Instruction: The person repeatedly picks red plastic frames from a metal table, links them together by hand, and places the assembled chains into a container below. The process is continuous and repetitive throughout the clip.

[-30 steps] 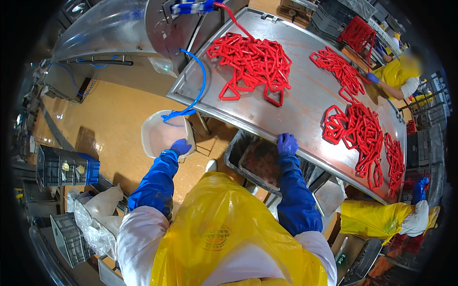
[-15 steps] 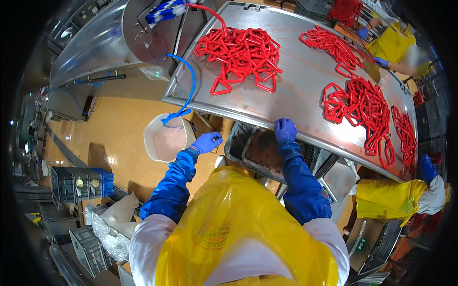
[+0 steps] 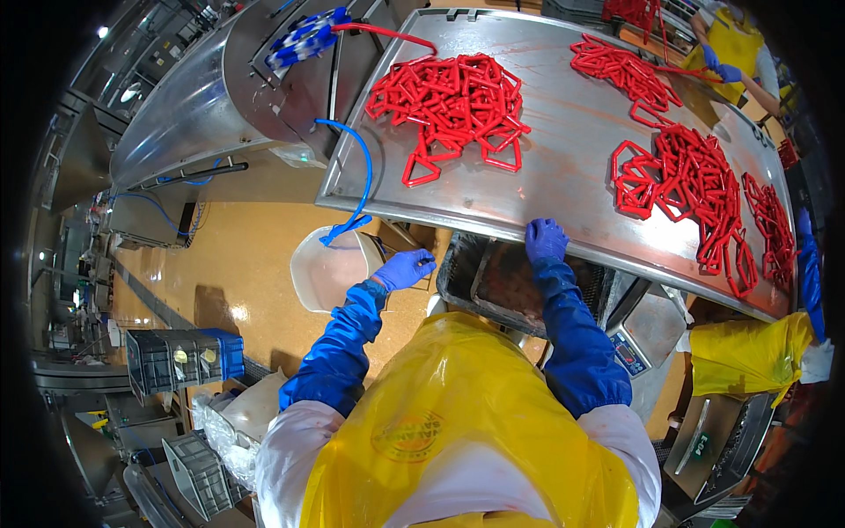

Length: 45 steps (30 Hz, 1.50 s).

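Several heaps of red linked sausages (image 3: 458,101) lie on the steel table (image 3: 546,123). My right hand (image 3: 546,239), in a purple glove, is at the table's near edge, its fingers bent over the rim. Lower and to the left, my left hand (image 3: 407,268) hangs in the air with its gloved fingers curled together, and nothing shows in it. It is between a white bucket (image 3: 304,277) and a dark crate (image 3: 458,277) partly under the table. The nearest heap is beyond both hands, touched by neither.
A red strand runs from a blue-and-white device (image 3: 308,37) to the left heap. A blue hose (image 3: 368,167) hangs into the bucket. One co-worker in a yellow apron (image 3: 735,44) stands far right; another yellow apron (image 3: 739,356) is near right. A scale (image 3: 629,352) stands below the table.
The whole view has shifted, so things sit farther right. Both my hands keep nearly the same places. The far co-worker's hands have come closer together by the red strand.
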### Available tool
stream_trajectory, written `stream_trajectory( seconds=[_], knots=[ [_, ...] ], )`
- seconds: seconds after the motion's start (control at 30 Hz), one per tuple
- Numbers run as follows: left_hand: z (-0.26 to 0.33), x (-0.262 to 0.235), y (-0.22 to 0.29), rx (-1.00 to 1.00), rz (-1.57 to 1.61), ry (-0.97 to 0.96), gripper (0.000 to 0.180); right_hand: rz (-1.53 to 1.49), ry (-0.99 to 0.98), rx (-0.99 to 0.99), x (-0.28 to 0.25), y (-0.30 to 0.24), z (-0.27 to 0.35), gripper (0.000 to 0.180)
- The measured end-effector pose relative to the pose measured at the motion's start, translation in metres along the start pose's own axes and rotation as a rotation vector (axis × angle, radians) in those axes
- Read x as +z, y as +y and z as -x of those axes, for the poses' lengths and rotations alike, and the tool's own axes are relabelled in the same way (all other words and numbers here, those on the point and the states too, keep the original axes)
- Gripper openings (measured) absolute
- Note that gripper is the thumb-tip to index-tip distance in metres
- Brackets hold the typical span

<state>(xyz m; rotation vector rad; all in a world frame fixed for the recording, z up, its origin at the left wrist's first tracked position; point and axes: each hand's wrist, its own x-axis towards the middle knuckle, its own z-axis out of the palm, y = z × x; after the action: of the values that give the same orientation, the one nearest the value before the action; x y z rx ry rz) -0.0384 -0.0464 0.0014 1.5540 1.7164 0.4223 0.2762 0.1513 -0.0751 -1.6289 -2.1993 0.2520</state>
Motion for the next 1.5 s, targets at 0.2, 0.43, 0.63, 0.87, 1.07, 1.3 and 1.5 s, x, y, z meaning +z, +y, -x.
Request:
stream_trajectory(
  seconds=[0.2,0.43,0.63,0.87,1.07,1.3,1.5],
  knots=[
    [-0.006,-0.062,0.026,0.173,-0.101,0.112,0.035,-0.017,0.013,-0.017,-0.002,0.000,0.000,0.018],
    [-0.011,-0.149,0.098,0.210,-0.015,0.328,0.031,0.008,0.025,-0.008,-0.002,0.001,0.000,0.016],
    [-0.032,-0.136,0.100,0.162,0.102,0.262,0.030,0.018,0.031,0.004,-0.007,-0.006,0.000,0.015],
    [-0.045,-0.006,0.096,0.278,0.095,-0.039,0.031,0.027,0.043,-0.005,-0.005,-0.003,-0.001,0.016],
    [-0.029,0.053,0.095,0.318,-0.074,-0.387,0.035,0.010,0.055,-0.027,-0.001,-0.001,0.000,0.017],
    [-0.021,0.004,0.057,0.273,-0.239,-0.131,0.036,-0.019,0.052,-0.033,0.004,0.005,-0.003,0.018],
    [0.013,0.003,0.013,0.002,-0.217,-0.119,0.039,-0.357,0.020,-0.256,0.013,-0.074,-0.074,0.021]
  ],
)
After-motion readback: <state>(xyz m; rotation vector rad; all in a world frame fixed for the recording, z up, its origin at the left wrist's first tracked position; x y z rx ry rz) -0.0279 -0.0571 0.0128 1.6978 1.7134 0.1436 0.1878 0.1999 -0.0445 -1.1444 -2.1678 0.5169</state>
